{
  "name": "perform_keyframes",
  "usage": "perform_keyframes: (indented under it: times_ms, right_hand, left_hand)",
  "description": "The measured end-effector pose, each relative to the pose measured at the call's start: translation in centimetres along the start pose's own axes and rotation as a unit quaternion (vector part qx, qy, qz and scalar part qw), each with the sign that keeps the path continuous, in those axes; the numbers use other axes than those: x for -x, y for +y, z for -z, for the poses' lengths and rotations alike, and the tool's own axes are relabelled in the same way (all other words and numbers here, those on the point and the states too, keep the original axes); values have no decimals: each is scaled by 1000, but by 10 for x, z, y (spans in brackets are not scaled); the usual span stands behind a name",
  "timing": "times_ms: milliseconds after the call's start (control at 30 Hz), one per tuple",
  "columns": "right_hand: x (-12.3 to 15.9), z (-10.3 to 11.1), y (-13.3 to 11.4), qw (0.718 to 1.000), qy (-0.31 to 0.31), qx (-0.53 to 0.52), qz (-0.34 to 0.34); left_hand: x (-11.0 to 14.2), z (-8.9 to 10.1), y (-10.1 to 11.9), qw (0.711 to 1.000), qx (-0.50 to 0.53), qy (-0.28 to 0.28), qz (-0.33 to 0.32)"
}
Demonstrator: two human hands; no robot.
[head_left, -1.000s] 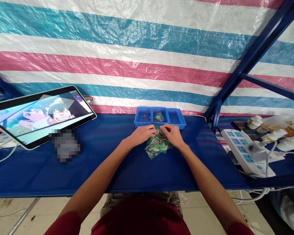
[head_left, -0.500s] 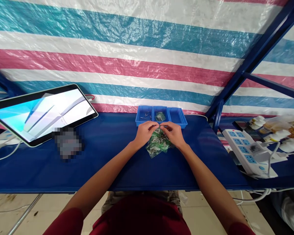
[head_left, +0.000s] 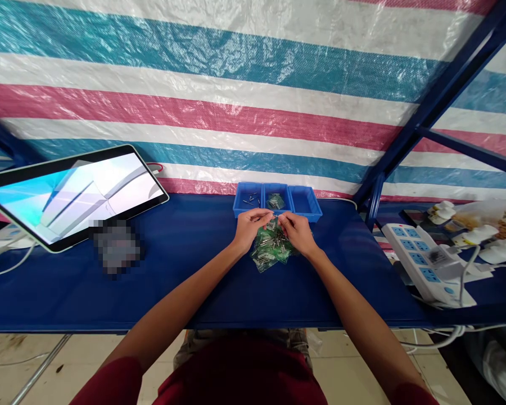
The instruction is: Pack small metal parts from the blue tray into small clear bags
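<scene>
Over the pile, both hands: fingertips nearly meeting, just in front of the bins, with a small piece (head_left: 275, 216) bridging them. Type of piece too small to tell.
Left hand (head_left: 248, 229): thumb and forefinger drawn together in a pinch on one end of the small piece; other fingers curled loosely.
Right hand (head_left: 300, 232): thumb and forefinger likewise closed on the other end, palm over the edge of the pile.
Pile (head_left: 265, 257): clear, green-tinted bags and slim metal parts (head_left: 280, 241), on the table (head_left: 219, 292) between the wrists. Which parts are bagged and which loose, cannot tell.
Left bin (head_left: 242, 212): a few slim parts lying apart at different angles.
Middle bin (head_left: 275, 185): a clear bag (head_left: 275, 201) with small contents, unreadable at this size.
Right bin (head_left: 316, 216): end of the row, joined side by side with the others.
Step in hand: judged to be fingertip handling of one small piece, held up from the pile. Whether joining, parting or only inspecting, cannot tell.
Next move calls for: judged, a light, even pinch from both sides, ends kept in line, wrists clear of the bags.
Risk: judged, a slim piece could roll from the fingertips and be hard to pick out among the parts.
</scene>
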State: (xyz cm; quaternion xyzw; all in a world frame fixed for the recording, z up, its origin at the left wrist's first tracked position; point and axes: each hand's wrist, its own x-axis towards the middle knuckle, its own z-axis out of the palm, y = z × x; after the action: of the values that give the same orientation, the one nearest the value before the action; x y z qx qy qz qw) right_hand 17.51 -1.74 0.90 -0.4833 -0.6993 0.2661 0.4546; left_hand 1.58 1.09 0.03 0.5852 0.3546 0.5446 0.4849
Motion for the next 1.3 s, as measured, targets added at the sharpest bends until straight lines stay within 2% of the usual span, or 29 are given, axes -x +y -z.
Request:
perform_keyframes:
  times_ms: [100, 200, 333, 433, 567, 733, 867, 1067, 1300]
  right_hand:
    - [0, -1, -1, 1000, 2, 15, -15]
    - [0, 0, -3, 999, 37, 20, -19]
    - [-1, 4, -4, 996, 83, 32, -13]
    - [-1, 6, -5, 994, 100, 34, -13]
    - [-1, 5, -4, 997, 73, 19, 5]
    - [1, 0, -3, 999, 15, 18, 49]
    - [0, 0, -4, 996, 25, 48, 69]
    - [-2, 3, -4, 995, 59, 76, 35]
    - [-1, 2, -3, 998, 40, 39, 14]
  left_hand:
    - [0, 2, 2, 1000, -6, -17, -22]
    - [2, 5, 9, 994, -83, -45, -56]
    - [4, 10, 15, 963, -232, -62, -124]
    - [3, 12, 13, 947, -271, -80, -155]
    - [3, 11, 9, 966, -219, -80, -111]
    - [6, 8, 10, 982, -166, -36, -80]
    - [7, 5, 12, 989, -126, -41, -60]
    - [3, 3, 9, 996, -56, -42, -51]
    - [2, 7, 9, 994, -98, -7, -51]
